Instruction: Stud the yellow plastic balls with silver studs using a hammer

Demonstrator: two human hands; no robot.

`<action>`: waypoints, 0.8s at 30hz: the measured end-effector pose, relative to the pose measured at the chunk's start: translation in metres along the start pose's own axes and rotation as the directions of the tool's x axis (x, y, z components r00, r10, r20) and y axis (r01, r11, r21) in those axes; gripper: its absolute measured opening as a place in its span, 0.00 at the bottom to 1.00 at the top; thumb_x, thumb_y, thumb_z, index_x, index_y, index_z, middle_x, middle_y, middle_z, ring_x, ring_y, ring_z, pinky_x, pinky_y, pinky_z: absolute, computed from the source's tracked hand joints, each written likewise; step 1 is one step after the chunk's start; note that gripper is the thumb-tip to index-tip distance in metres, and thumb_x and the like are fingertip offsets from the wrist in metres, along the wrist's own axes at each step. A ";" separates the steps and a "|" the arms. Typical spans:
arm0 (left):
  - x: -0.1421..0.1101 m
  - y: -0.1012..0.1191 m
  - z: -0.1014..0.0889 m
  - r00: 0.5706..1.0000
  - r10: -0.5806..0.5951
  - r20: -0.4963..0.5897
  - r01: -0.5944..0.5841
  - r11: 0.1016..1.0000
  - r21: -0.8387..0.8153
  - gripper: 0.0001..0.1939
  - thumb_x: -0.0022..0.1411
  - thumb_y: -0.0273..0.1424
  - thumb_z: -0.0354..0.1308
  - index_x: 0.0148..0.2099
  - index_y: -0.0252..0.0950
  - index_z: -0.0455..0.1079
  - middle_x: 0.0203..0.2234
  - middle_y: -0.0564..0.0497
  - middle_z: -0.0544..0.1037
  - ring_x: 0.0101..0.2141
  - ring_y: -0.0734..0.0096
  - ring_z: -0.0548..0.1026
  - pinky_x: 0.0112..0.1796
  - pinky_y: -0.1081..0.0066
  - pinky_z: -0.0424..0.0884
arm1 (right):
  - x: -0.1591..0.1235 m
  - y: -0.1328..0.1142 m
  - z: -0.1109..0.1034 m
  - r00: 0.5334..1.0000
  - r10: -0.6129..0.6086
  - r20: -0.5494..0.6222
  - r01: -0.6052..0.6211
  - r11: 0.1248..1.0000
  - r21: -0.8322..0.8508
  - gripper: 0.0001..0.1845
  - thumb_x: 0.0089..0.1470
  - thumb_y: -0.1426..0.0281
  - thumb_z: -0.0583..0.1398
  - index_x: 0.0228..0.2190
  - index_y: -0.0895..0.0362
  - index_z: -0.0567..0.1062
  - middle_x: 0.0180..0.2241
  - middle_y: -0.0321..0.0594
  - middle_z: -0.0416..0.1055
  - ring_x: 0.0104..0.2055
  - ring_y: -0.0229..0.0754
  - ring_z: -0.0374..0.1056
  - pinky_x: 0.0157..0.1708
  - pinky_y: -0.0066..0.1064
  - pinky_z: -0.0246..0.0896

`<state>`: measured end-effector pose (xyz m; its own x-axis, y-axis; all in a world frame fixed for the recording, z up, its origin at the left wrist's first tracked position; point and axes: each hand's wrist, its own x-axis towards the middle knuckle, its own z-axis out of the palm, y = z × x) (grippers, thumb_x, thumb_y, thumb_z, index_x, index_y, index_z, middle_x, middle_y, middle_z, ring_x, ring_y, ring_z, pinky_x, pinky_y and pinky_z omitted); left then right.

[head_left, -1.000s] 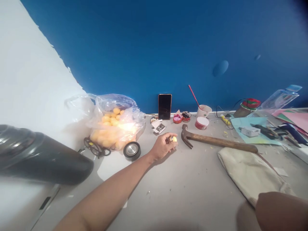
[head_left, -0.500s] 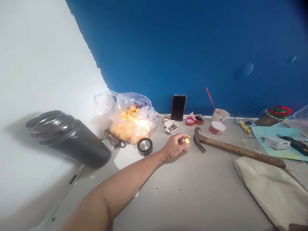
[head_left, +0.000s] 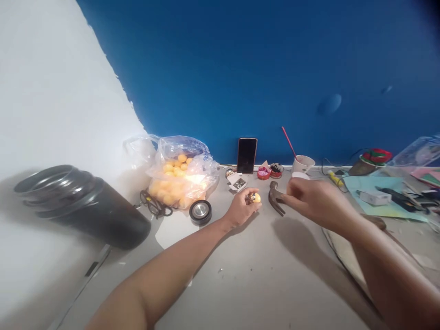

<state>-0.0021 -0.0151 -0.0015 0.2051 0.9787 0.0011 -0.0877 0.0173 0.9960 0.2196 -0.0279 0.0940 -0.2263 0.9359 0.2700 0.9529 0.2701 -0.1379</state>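
Observation:
My left hand (head_left: 239, 210) rests on the grey tabletop (head_left: 261, 275), fingers pinched round a small yellow ball (head_left: 256, 197) with a brown bit on it. My right hand (head_left: 314, 200) has come in from the right, fingers bunched together over the neck of a hammer. The rusty hammer head (head_left: 275, 202) shows just left of the fingertips, close to the ball. The hammer's wooden handle is hidden under my right hand and forearm.
A plastic bag of yellow balls (head_left: 178, 176), a black round tin (head_left: 200, 211) and a dark grey container (head_left: 79, 208) lie to the left. A phone (head_left: 246, 156) leans on the blue wall beside a small box (head_left: 238, 183), red lids (head_left: 264, 173) and a cup (head_left: 303, 162). Papers and tools (head_left: 381, 197) sit at the right.
My right hand has come into view from the lower right and reached the hammer's neck. The left hand keeps the ball in the same spot. The view has shifted slightly.

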 end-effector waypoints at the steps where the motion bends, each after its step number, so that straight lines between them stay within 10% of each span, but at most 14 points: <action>1: 0.000 0.000 0.000 1.000 -0.005 -0.014 0.005 1.000 -0.011 0.29 0.50 0.30 0.69 0.56 0.35 0.72 0.32 0.54 0.74 0.25 0.79 0.69 0.28 0.74 0.70 | 0.002 0.006 0.007 0.995 0.057 0.082 -0.052 0.997 -0.065 0.13 0.66 0.61 0.60 0.39 0.57 0.79 0.41 0.49 0.78 0.39 0.49 0.73 0.36 0.36 0.64; 5: 0.002 -0.003 -0.001 0.999 0.021 -0.036 -0.019 0.998 0.064 0.26 0.51 0.29 0.67 0.54 0.36 0.75 0.30 0.54 0.74 0.28 0.75 0.71 0.30 0.74 0.70 | 0.010 0.029 0.047 0.935 0.111 0.338 -0.067 0.988 -0.139 0.13 0.66 0.71 0.55 0.46 0.59 0.77 0.51 0.57 0.75 0.52 0.55 0.71 0.42 0.39 0.59; 12: 0.004 0.000 -0.005 0.986 0.160 -0.038 -0.148 0.966 0.213 0.28 0.54 0.31 0.66 0.58 0.34 0.73 0.42 0.48 0.78 0.37 0.69 0.76 0.41 0.69 0.74 | 0.006 0.038 0.076 0.967 0.049 0.248 -0.021 0.993 -0.112 0.12 0.69 0.65 0.56 0.46 0.57 0.76 0.48 0.52 0.73 0.52 0.55 0.70 0.46 0.39 0.58; 19: 0.005 0.000 -0.006 0.979 0.179 -0.098 -0.138 0.934 0.328 0.20 0.52 0.32 0.67 0.48 0.35 0.76 0.37 0.50 0.77 0.32 0.70 0.73 0.38 0.68 0.72 | -0.002 0.024 0.072 0.998 0.045 -0.038 -0.049 0.993 -0.107 0.15 0.71 0.62 0.53 0.43 0.56 0.76 0.40 0.49 0.79 0.40 0.49 0.74 0.34 0.35 0.54; 24: 0.002 0.007 -0.002 0.993 0.080 -0.086 -0.051 0.954 0.296 0.18 0.51 0.32 0.67 0.46 0.34 0.76 0.30 0.53 0.76 0.30 0.70 0.71 0.35 0.70 0.67 | -0.013 0.013 0.065 0.930 -0.122 -0.345 0.109 0.992 -0.058 0.19 0.65 0.54 0.60 0.39 0.56 0.79 0.32 0.45 0.80 0.33 0.48 0.74 0.29 0.33 0.50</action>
<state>-0.0046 -0.0123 0.0049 0.1133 0.9909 0.0726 0.1947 -0.0938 0.9764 0.2217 -0.0218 0.0263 -0.2572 0.7597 0.5972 0.9328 0.3566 -0.0519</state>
